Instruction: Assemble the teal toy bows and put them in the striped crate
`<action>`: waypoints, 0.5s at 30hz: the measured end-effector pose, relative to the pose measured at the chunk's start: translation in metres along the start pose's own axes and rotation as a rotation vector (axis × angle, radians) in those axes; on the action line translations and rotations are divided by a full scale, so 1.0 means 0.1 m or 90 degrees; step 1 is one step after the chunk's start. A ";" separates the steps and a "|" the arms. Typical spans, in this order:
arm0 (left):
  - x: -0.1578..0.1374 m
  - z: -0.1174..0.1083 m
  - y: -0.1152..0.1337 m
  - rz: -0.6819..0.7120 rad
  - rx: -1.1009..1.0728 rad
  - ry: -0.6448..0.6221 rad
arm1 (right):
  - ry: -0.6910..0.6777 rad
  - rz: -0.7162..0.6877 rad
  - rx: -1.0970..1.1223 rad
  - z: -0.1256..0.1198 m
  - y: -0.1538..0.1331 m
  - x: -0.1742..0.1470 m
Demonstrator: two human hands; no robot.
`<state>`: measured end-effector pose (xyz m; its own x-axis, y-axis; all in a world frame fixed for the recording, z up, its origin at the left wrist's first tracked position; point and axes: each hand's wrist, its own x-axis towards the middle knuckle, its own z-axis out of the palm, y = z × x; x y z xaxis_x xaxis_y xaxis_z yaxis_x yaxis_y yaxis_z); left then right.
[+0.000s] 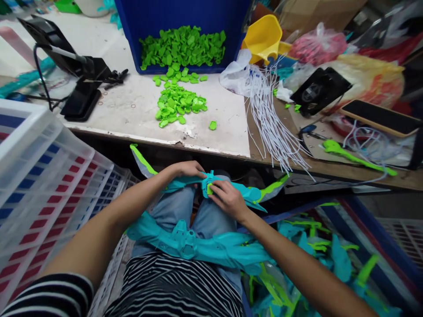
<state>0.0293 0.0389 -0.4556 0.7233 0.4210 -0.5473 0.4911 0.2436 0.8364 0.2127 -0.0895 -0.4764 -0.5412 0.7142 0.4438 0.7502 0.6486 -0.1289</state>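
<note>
A turquoise plastic toy bow (251,193) with green and grey tips lies across my knees. My left hand (190,169) grips it just left of its centre, fingers closed over the limb. At the bow's middle, the fingers of my right hand (228,200) pinch a small green plastic piece (209,189) against the round hub; the fingertips partly hide it. A second turquoise bow body (211,248) rests across my lap, touched by neither hand.
A blue bin (130,31) of green pieces stands on the worktable (122,116), with a loose pile (180,103) before it. White cords (264,114) hang over the edge. A white plastic basket (42,136) is on my left; a crate of bow parts (340,259) is on my right.
</note>
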 end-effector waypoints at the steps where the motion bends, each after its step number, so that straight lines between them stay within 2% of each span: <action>1: 0.00 0.01 0.00 -0.001 0.003 0.003 | 0.006 0.003 0.001 0.02 0.03 -0.01; 4: 0.01 0.02 0.01 -0.003 0.015 0.005 | 0.024 0.003 -0.004 0.04 0.09 0.00; 7: 0.00 0.01 0.01 0.007 0.036 0.002 | 0.001 0.001 0.001 0.05 0.11 0.03; 10: 0.02 0.00 0.01 0.044 0.124 0.017 | -0.018 0.017 0.006 0.07 0.11 0.02; 12: 0.05 0.00 0.02 0.086 0.206 0.043 | -0.008 0.054 0.023 0.10 0.10 0.01; 15: 0.09 0.03 0.02 0.124 0.285 0.069 | 0.004 0.171 0.098 0.14 0.11 0.00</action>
<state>0.0386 0.0406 -0.4593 0.7795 0.5150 -0.3566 0.5296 -0.2379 0.8142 0.2154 -0.0787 -0.4905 -0.3287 0.8642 0.3809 0.7994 0.4693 -0.3750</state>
